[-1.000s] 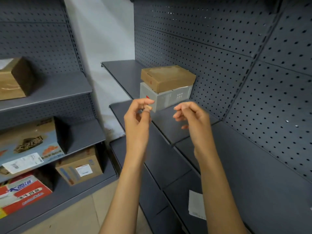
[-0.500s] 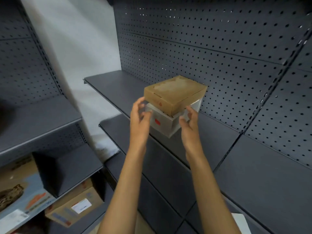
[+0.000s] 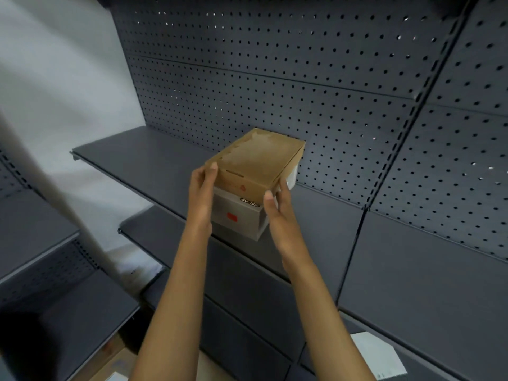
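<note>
A brown cardboard box (image 3: 258, 158) sits on top of a white box (image 3: 236, 218) with a red mark on its front. The stack is at the front edge of a dark grey shelf (image 3: 324, 215), against the pegboard back. My left hand (image 3: 202, 196) grips the left side of the stack, thumb on the brown box's front corner. On the right side, my right hand (image 3: 280, 215) has its thumb on the brown box's lower front corner and its fingers behind. Whether the stack is lifted off the shelf cannot be told.
A higher grey shelf (image 3: 143, 158) runs to the left of the boxes. Perforated grey panels (image 3: 302, 78) form the back wall. A white paper slip (image 3: 376, 353) lies on a lower shelf at bottom right. Another shelving unit (image 3: 33, 229) stands at the left beyond a white wall (image 3: 55, 78).
Both hands went from held apart in front of the shelf to gripping the two sides of the box stack. The view has moved closer and to the right.
</note>
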### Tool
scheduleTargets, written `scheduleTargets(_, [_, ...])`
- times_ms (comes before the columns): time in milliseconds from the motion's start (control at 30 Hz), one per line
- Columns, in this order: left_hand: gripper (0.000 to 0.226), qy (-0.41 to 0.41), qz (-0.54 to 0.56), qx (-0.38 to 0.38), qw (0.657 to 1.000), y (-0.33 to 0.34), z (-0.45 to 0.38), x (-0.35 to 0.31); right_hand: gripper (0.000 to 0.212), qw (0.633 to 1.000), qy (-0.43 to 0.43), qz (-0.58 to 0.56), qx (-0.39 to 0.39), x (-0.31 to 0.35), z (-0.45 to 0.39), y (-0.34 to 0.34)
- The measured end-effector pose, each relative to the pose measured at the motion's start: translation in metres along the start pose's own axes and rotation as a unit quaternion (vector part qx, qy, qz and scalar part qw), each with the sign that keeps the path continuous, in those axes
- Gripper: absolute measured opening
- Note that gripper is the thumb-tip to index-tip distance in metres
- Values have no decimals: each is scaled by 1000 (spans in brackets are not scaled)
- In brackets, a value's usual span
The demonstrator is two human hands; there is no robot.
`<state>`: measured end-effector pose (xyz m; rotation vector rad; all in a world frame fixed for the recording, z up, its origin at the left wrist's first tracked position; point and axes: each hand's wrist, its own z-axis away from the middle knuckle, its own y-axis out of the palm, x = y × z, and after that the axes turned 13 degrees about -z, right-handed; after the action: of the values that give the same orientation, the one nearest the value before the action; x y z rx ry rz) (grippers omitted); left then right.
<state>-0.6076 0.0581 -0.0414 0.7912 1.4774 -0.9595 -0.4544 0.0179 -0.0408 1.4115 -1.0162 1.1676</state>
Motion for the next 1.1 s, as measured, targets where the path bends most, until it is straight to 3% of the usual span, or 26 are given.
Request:
scheduleTargets(200, [24, -11, 3, -22, 1000, 9, 10, 8, 71, 1000, -10, -15, -11, -6, -3, 4])
scheduleTargets(567, [27, 4, 53, -25, 998, 36, 44, 4, 72, 998, -41, -23, -36, 13, 9, -19])
scheduleTargets(967, [16, 88, 125, -67, 986, 110, 152, -42, 68, 985, -135, -25, -103, 67, 74, -109])
scheduleTargets(1100, [13, 111, 141, -27, 983, 144, 197, -62, 69, 980, -141, -10, -137, 77, 117, -157])
